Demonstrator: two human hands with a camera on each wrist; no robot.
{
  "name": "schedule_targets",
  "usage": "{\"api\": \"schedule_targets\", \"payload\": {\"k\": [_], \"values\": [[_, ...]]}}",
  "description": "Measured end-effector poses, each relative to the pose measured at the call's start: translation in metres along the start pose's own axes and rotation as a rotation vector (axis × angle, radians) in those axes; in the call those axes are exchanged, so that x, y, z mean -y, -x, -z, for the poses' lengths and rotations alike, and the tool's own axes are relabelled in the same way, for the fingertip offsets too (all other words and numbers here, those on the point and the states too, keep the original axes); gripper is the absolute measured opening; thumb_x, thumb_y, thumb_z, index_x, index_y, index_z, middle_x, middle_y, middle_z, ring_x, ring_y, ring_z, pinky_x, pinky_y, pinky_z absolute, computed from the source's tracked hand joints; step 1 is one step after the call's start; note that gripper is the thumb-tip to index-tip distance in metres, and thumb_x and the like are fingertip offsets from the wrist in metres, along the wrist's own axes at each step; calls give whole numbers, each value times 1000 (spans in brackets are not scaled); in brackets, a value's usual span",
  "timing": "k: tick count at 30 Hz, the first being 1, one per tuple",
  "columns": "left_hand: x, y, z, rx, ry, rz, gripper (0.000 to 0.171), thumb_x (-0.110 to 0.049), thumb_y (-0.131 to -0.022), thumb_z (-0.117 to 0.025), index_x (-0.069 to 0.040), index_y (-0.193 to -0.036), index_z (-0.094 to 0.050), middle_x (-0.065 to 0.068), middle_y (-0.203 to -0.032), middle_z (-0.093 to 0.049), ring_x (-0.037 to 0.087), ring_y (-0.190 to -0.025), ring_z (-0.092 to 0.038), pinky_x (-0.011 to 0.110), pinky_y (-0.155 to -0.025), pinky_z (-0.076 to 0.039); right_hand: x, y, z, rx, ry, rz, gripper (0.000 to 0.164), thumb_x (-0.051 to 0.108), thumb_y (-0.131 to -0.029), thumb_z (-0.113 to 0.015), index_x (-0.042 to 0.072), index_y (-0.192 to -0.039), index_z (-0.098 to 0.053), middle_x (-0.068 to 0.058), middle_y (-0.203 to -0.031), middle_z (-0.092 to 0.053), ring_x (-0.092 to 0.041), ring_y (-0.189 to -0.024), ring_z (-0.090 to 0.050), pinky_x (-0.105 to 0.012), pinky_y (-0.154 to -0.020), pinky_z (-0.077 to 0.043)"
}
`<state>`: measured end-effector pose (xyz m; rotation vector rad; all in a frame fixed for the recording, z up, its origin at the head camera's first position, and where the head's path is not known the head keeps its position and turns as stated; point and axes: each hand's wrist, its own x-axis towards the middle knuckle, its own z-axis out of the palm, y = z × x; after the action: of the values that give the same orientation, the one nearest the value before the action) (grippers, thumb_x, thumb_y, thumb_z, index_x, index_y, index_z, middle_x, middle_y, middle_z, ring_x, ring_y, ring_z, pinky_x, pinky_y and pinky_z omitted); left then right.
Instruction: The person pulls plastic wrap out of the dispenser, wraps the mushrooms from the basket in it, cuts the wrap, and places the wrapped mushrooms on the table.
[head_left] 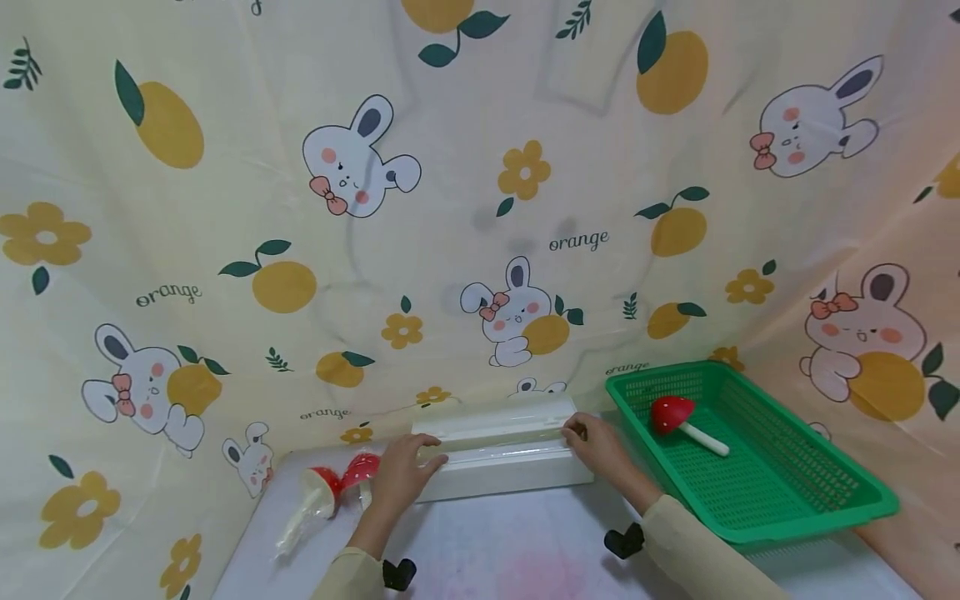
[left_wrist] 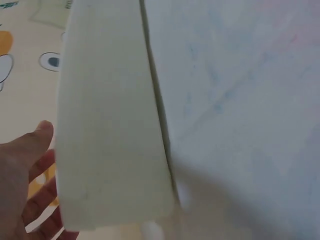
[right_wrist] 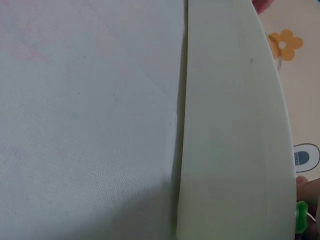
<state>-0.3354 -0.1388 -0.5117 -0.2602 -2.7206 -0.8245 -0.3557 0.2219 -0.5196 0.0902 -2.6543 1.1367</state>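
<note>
A long white cling film box lies across the back of the table, its lid raised. Clear cling film glints along the opening. At the box's left end is my left hand, thumb and index finger apart. The left wrist view shows that hand beside the box's pale wall, with the lower fingers partly hidden behind it. My right hand has its fingers curled at the right end of the opening and pinches the film's edge. The right wrist view shows mostly the box wall.
Left of the box lie two red-capped toy mushrooms, one in shiny clear wrap, the other partly behind my left hand. A green basket on the right holds another toy mushroom. A printed cloth hangs behind the table.
</note>
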Motion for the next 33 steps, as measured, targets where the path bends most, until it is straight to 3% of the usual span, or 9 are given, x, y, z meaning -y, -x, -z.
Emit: {"api": "schedule_targets", "payload": {"k": [5, 15, 18, 25, 33], "values": [[-4, -9, -7, -9, -68, -36, 23, -40, -85, -80, -32, -106, -74, -5, -114, -70, 24, -112, -60, 51, -100, -47, 0, -1, 0, 6, -13, -18, 6, 18, -96, -69, 13, -97, -68, 1, -82, -63, -17, -75, -54, -27, -62, -48], [-10, -13, -3, -37, -202, -107, 7, -18, -86, -80, -16, -93, -77, -1, -92, -71, 21, -86, -67, 42, -76, -55, -2, -4, 1, 31, -58, 4, 5, 16, -96, -69, 12, -94, -69, 1, -80, -64, -16, -73, -55, -27, -60, -48], [-7, -13, -5, -53, -168, -110, 5, -18, -88, -78, -15, -93, -76, -2, -88, -69, 17, -82, -65, 38, -74, -56, -4, -6, 3, 46, -65, 11, 4, 16, -96, -69, 12, -93, -69, 1, -80, -64, -16, -74, -55, -27, -60, -48], [5, -16, -8, -50, -8, 13, 6, -24, -91, -76, -20, -95, -74, -7, -86, -66, 12, -80, -58, 33, -77, -54, -4, -6, 8, 84, -37, 11, 3, 14, -91, -74, 13, -93, -72, 1, -85, -63, -18, -80, -53, -29, -66, -48], [6, -19, -7, -33, 115, 73, 6, -23, -93, -73, -19, -98, -73, -6, -87, -64, 14, -80, -55, 32, -76, -51, 4, -4, 8, 91, 22, -32, 4, 10, -90, -72, 12, -94, -73, 1, -87, -65, -17, -79, -55, -29, -66, -51]]}}
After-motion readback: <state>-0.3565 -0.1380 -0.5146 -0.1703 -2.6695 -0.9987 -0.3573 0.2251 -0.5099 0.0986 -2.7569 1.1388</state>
